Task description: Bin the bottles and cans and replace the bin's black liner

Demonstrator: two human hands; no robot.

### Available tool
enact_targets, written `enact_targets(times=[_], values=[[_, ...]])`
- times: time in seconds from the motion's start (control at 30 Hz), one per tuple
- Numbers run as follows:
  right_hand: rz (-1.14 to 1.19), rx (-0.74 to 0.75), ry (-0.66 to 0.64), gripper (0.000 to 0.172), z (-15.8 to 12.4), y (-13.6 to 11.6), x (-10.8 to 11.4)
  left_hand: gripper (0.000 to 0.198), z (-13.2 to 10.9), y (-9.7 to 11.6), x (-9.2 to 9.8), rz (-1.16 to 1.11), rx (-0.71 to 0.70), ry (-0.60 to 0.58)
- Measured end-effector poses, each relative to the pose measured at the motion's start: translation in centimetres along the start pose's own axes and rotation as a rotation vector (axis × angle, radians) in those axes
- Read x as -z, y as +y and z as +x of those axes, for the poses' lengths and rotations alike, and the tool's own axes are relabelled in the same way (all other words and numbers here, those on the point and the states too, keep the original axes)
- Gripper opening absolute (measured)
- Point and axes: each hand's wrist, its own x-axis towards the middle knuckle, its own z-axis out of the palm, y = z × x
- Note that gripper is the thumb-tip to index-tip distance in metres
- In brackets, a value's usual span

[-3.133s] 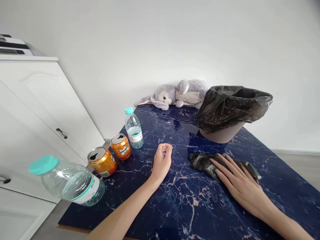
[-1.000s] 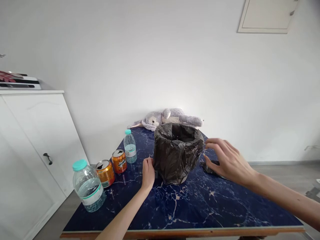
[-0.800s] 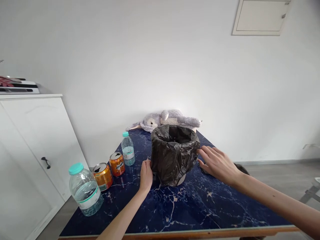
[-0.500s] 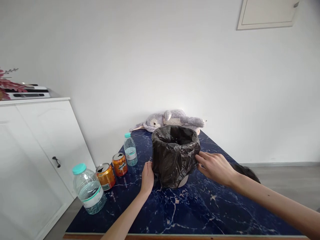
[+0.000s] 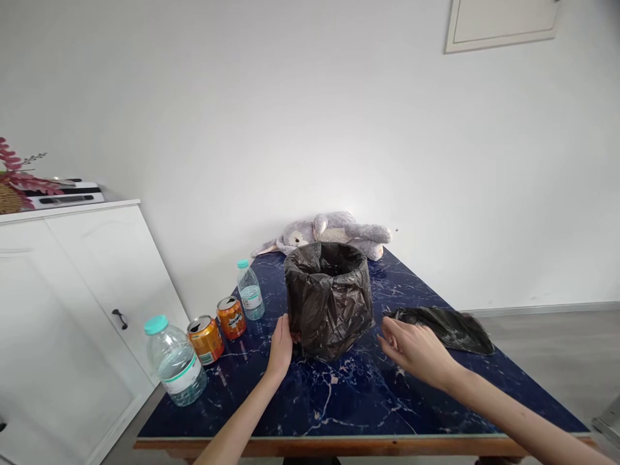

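Blue marble table nearest. Resting left hand at 11 o'clock against black-lined bin, fingers loose, gripping nothing. Hovering right hand at 1 o'clock, fingers spread, released, just beside bin. Standing mid-table at 12: bin. Lying at 2 o'clock: spare black bag. Slumping farthest at 12: plush toy.

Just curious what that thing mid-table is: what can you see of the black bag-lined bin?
The round bin wrapped in a crinkled black plastic bag stands upright on the dark blue marbled table. The bag folds over the rim and hangs down the sides, hiding the container; the mouth is open. The left hand touches its lower side; the right hand hovers apart.
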Motion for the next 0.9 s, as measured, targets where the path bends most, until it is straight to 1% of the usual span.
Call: enact_targets(times=[0.1,0.23,0.33,0.43,0.5,0.7,0.9], values=[[0.206,-0.147,0.024,0.032,-1.8,-0.1,-2.1,0.053,-1.0,1.2,0.1,-0.04,0.039,-0.06],[0.448,-0.295,0.051,0.043,-4.1,-0.6,-4.8,0.058,-3.3,2.4,0.6,-0.088,0.06,-0.131],[0.541,-0.359,0.093,0.048,-5.4,-1.2,-5.6,0.057,-5.0,2.9,1.2,-0.111,0.069,-0.172],[0.573,-0.393,0.126,0.051,-6.0,-1.7,-5.7,0.056,-6.1,3.0,1.5,-0.133,0.081,-0.2],[0.573,-0.403,0.142,0.053,-6.1,-2.0,-5.7,0.054,-6.3,2.9,1.6,-0.149,0.095,-0.185],[0.561,-0.41,0.191,0.054,-5.9,-2.5,-5.8,0.049,-6.4,2.4,1.7,-0.196,0.139,-0.053],[0.541,-0.394,0.224,0.053,-5.7,-2.5,-5.7,0.048,-6.6,2.5,1.5,-0.192,0.153,-0.026]])
